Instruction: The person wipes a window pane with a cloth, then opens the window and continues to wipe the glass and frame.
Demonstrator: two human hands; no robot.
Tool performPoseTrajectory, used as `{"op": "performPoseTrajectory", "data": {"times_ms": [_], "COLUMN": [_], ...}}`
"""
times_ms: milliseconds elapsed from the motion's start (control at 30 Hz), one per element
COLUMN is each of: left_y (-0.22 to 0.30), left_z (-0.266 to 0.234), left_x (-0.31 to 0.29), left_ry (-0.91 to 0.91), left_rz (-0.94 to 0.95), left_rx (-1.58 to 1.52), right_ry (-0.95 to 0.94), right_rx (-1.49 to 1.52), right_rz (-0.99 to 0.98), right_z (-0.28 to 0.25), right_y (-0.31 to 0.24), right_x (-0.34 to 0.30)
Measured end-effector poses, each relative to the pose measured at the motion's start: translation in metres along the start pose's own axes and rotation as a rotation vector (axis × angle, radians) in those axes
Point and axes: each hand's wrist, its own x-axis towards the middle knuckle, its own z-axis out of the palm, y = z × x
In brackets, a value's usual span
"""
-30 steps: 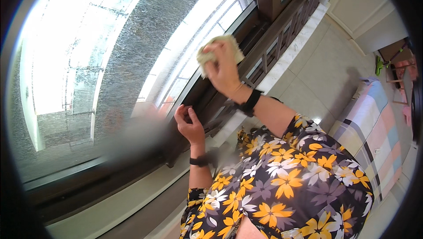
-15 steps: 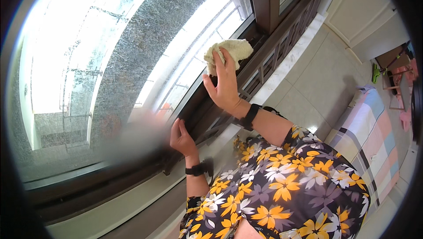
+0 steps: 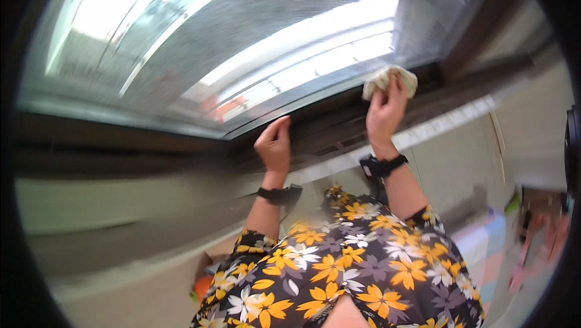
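A crumpled cream-coloured cloth (image 3: 370,88) is pressed under the fingers of my right hand (image 3: 385,116), at the lower right edge of the window glass (image 3: 254,43). My left hand (image 3: 275,149) is raised beside the dark window frame (image 3: 121,134), thumb and fingers drawn together. Whatever may be between those fingertips is too small or hidden to make out. Both wrists wear black bands. The glass looks streaked and cloudy, with bright light behind it, and motion blurs the picture.
Below the window runs a pale ledge (image 3: 436,127) above a tiled floor (image 3: 451,161). Lower right stands a surface with a checked cloth cover (image 3: 481,240), with pink items (image 3: 532,243) beyond. An orange round thing (image 3: 203,285) shows low on the left, near my sleeve.
The view has turned, so the window lies flatter across the top. My right hand and cloth appear farther right, and my left hand appears higher. The cloth looks more bunched up.
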Motion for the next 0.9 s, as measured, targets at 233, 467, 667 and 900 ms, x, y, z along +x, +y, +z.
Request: {"op": "performPoseTrajectory", "data": {"times_ms": [233, 467, 667, 900], "left_y": [0.017, 0.020, 0.039, 0.022], "left_z": [0.001, -0.023, -0.056, -0.067], "left_x": [0.008, 0.003, 0.023, 0.041], "left_ry": [-0.122, 0.095, 0.491, 0.508], "left_rz": [0.091, -0.014, 0.131, -0.139], "left_rx": [-0.073, 0.004, 0.189, -0.117], "right_ry": [0.086, -0.150, 0.011, 0.038], "right_rx": [0.218, 0.186, 0.174, 0.247], "right_rz": [0.012, -0.091, 0.097, 0.182], "right_z": [0.001, -0.012, -0.030, -0.078], "right_y": [-0.025, -0.031, 0.026, 0.045], "right_x": [0.031, 0.038, 0.048, 0.039]}}
